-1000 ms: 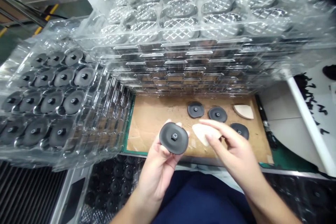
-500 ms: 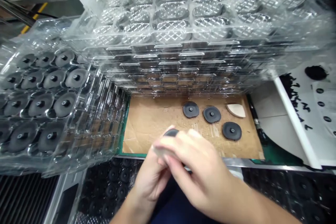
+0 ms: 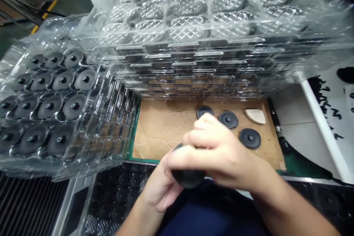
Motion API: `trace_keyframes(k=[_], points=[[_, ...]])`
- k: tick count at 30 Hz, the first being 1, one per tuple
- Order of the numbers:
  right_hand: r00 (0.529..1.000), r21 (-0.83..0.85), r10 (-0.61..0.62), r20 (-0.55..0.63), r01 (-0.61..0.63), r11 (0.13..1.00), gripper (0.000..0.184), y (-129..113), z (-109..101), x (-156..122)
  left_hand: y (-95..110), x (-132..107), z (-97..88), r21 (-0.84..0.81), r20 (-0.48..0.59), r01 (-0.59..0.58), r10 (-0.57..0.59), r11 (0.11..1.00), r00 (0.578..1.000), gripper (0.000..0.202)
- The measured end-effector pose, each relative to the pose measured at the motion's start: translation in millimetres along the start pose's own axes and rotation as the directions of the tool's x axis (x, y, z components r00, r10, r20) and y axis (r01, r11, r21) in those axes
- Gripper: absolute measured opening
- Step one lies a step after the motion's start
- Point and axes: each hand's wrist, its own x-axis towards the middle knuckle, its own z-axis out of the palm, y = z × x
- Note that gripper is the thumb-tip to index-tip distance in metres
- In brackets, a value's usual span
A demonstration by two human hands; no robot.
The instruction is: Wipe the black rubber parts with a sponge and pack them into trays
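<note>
Low in the middle, my left hand is closed on a dark oval disc, supporting it from the left and below. My right hand is closed over the same disc, its index finger lying across the top. The thumb and whatever lies under the fingers are hidden. Beyond the right hand, similar dark discs with small centre stems lie on a cardboard sheet; the hand partly covers the farthest one. A pale wedge-shaped piece rests beside them.
A tall stack of clear blister trays stands behind the cardboard. Another stack, its top tray filled with dark discs, stands at left. A white-edged panel borders the right, with black scraps past it. More filled trays lie below the bench edge.
My right hand has turned and lifted its outer fingers, and more of the disc's dark face now shows beneath it. My left hand stays nearly in place. The view has shifted slightly left.
</note>
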Motion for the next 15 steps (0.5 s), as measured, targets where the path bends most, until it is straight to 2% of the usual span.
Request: trace_keyframes(k=[2, 3, 4, 5, 7, 8, 10, 15], points=[[0.985, -0.036, 0.148, -0.094, -0.152, 0.988, 0.028, 12.1, 4.2, -8.6, 0.1, 0.5, -3.9, -0.06, 0.071, 0.003, 0.001, 0.998, 0.997, 0.037], [0.951, -0.016, 0.267, -0.155, -0.273, 0.962, 0.025, 16.5, 7.5, -16.2, 0.4, 0.5, -5.7, -0.094, 0.113, 0.005, 0.005, 0.996, 0.994, 0.04], [0.897, 0.052, 0.397, -0.192, -0.395, 0.917, 0.024, 19.8, 11.7, -25.6, 0.9, 0.2, -7.1, -0.125, 0.147, 0.01, 0.008, 0.992, 0.989, 0.042], [0.824, 0.15, 0.535, -0.186, -0.514, 0.844, 0.023, 22.2, 16.8, -36.0, 1.7, 0.0, -8.1, -0.146, 0.173, 0.018, 0.008, 0.989, 0.985, 0.043], [0.659, 0.316, 0.749, -0.065, -0.699, 0.642, 0.022, 24.8, 29.2, -58.0, 3.8, 0.2, -8.5, -0.15, 0.185, 0.031, -0.003, 0.988, 0.983, 0.04], [0.592, 0.354, 0.806, 0.008, -0.755, 0.551, 0.023, 25.5, 36.0, -68.5, 4.9, 0.9, -8.1, -0.144, 0.183, 0.039, -0.012, 0.989, 0.983, 0.04], [0.513, 0.381, 0.849, 0.125, -0.815, 0.436, 0.026, 25.6, 49.1, -86.1, 6.4, 3.2, -6.7, -0.135, 0.169, 0.047, -0.024, 0.99, 0.985, 0.041], [0.435, 0.395, 0.876, 0.208, -0.856, 0.332, 0.032, 21.6, 65.3, -100.7, 5.6, 7.8, -4.2, -0.123, 0.16, 0.028, -0.008, 0.992, 0.987, 0.043]])
